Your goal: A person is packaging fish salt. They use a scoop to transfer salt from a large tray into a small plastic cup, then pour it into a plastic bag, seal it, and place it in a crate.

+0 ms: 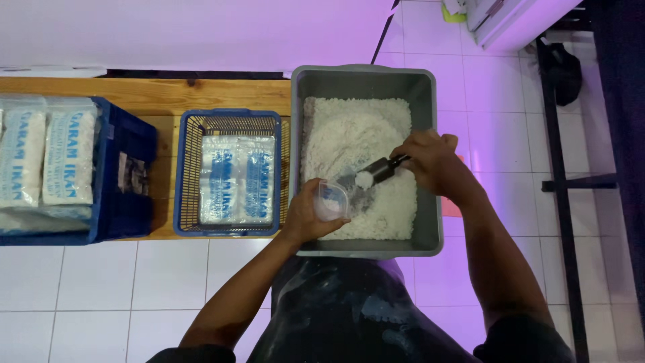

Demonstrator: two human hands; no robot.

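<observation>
Grey tub point(434, 202) filled with white grains point(356, 134). Left of the tub, blue mesh basket point(228, 118) with clear packets printed blue and white point(238, 178). Further left of the tub, dark blue crate point(124, 175); below the tub, white tiled floor point(134, 282).
</observation>
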